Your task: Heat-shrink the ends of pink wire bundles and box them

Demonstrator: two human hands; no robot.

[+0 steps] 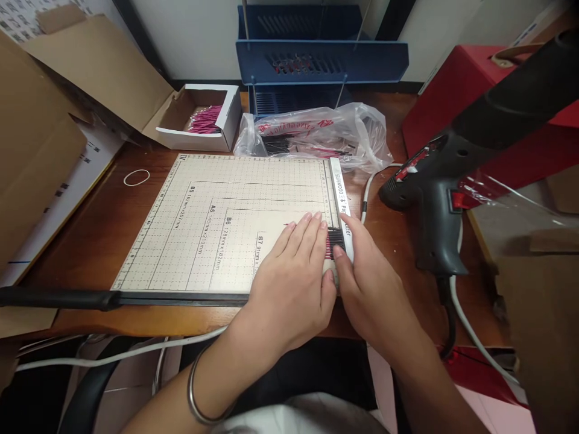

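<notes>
Lying flat, my left hand [294, 271] covers most of a row of thin red and black wires [335, 237] on the paper cutter [244, 193]. Its fingers are stretched out side by side, and the wires' other ends are mostly hidden beneath it. The black ends show between my two hands, against the white rail [340, 193] on the cutter's right. My right hand [373, 277] is beside that rail, its thumb at the black ends and its index finger along the rail. Thumb and finger are apart; its remaining fingers are hidden.
The cutter's black handle [58, 298] lies along the near edge. Behind stand an open box [203, 141] of pink-red wires, a clear bag [312, 129] with more, and a blue rack [321, 63]. A black heat gun [434, 199] is at right; a rubber band [136, 177] lies left.
</notes>
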